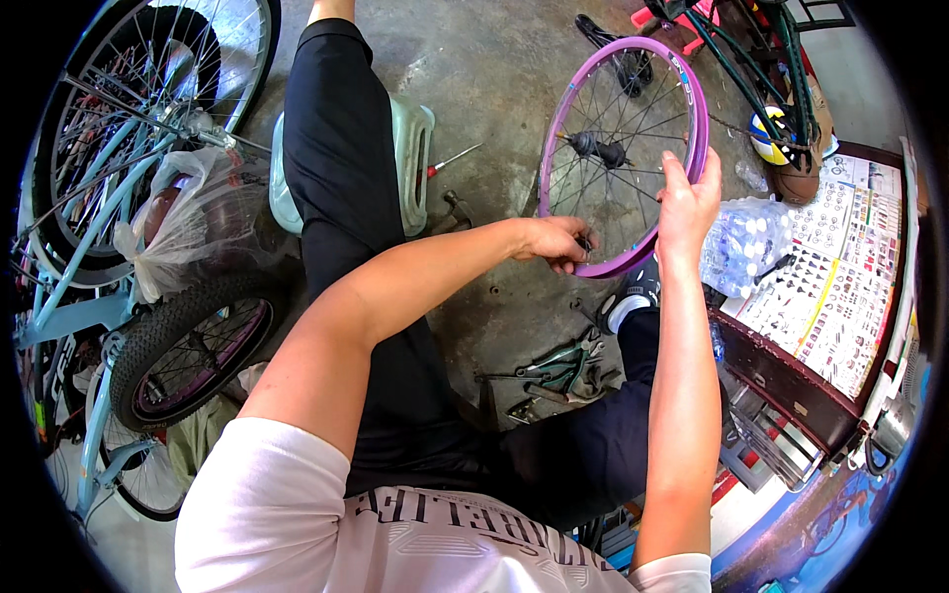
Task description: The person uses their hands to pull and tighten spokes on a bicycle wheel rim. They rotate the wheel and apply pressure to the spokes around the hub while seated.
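A purple bicycle wheel rim (698, 97) with dark spokes and a black hub (599, 149) is held up at the upper right, with no tyre on it. My right hand (687, 203) grips its right side, thumb raised along the rim. At the lower left of the rim, my left hand (561, 243) has its fingers curled around the rim and spokes; whatever small part may lie under those fingers is unclear. Below the wheel, pliers and other tools (554, 368) lie on a rag on the floor. A red-handled screwdriver (445, 163) lies farther left.
Bicycles (69, 296) and a loose tyred wheel (138, 385) crowd the left. A pale plastic stool (415, 148) is beside my leg. At right stand a cabinet (781, 366) topped with parts sheets, wrapped water bottles (741, 247), a ball (766, 133) and a dark bicycle frame (751, 89).
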Motion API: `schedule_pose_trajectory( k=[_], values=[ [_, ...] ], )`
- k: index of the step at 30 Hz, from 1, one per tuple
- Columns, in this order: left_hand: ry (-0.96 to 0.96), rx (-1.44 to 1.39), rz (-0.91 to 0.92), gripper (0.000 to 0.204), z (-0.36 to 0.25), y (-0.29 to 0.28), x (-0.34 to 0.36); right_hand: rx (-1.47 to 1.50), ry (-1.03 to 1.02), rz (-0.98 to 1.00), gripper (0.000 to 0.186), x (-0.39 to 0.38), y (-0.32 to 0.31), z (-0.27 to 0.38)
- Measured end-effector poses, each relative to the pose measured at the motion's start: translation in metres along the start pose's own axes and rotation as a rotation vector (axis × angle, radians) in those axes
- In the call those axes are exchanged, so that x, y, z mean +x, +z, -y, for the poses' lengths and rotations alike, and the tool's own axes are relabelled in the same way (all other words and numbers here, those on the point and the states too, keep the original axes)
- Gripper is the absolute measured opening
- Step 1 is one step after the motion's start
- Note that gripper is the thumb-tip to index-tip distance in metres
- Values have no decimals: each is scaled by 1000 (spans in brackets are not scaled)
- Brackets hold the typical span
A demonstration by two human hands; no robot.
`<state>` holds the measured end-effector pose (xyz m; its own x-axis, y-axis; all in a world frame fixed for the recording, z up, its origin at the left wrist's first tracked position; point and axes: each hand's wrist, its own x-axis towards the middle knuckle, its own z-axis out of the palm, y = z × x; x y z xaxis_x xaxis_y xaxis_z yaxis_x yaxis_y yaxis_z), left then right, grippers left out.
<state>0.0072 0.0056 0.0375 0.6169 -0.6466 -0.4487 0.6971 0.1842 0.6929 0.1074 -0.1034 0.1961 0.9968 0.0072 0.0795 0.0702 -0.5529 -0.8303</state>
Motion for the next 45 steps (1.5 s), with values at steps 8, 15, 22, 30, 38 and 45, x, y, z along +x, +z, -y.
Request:
schedule_pose_trajectory(
  k=[8,15,22,30,38,45],
  values=[
    [48,36,50,28,6,-8,4,17,49,-11,40,-3,6,7],
    [84,121,36,31,3,-7,-1,-11,64,-20,41,-7,4,7],
    [111,193,35,28,-1,-10,-6,-4,33,-41,39,-7,4,3],
    [108,226,13,27,1,-13,2,140,56,-72,30,-4,7,5],
    [290,850,-348,28,11,-5,0,63,63,-55,33,1,-5,-2],
    [367,956,-596,27,10,9,-10,105,53,-74,34,4,-8,-8]
  ],
)
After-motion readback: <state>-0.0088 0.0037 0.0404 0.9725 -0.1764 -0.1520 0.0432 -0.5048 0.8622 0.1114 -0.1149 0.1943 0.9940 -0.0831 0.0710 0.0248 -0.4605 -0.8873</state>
